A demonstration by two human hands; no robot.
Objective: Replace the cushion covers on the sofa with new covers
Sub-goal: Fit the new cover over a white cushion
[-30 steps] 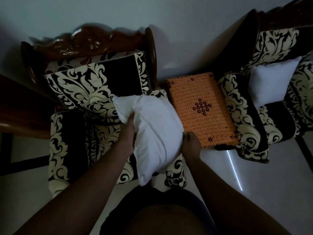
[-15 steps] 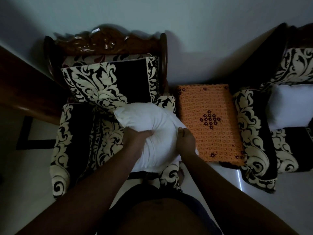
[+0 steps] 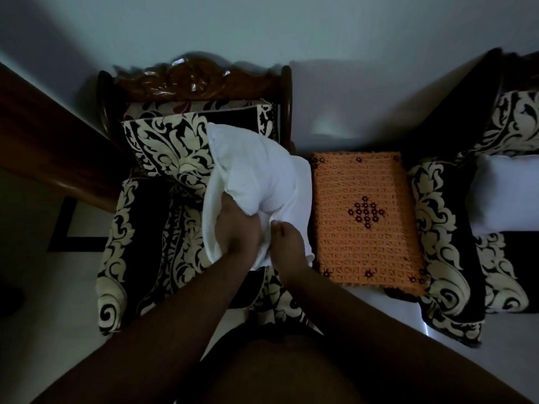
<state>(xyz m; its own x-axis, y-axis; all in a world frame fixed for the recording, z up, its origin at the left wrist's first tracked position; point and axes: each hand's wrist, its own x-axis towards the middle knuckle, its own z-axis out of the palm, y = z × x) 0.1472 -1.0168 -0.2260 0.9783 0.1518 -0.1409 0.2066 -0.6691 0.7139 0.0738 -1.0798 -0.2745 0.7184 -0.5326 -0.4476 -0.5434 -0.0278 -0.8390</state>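
Observation:
A white cushion (image 3: 256,176) lies on the seat of a carved wooden armchair (image 3: 198,80) upholstered in black and cream damask. Loose white cover fabric (image 3: 211,228) hangs around its near end. My left hand (image 3: 237,228) grips the near end of the cushion inside that fabric. My right hand (image 3: 287,243) pinches the edge of the white cover beside it. A second white cushion (image 3: 507,193) rests on the sofa (image 3: 443,228) at the right edge.
An orange crocheted cloth (image 3: 364,217) with a dark flower motif covers a small table between the armchair and the sofa. A brown wooden surface (image 3: 43,135) slants along the left. The pale wall is behind; the light floor shows at both sides.
The cushion has moved from upright between my hands down onto the seat and further back. Both hands have shifted to its near end, where loose cover fabric now shows.

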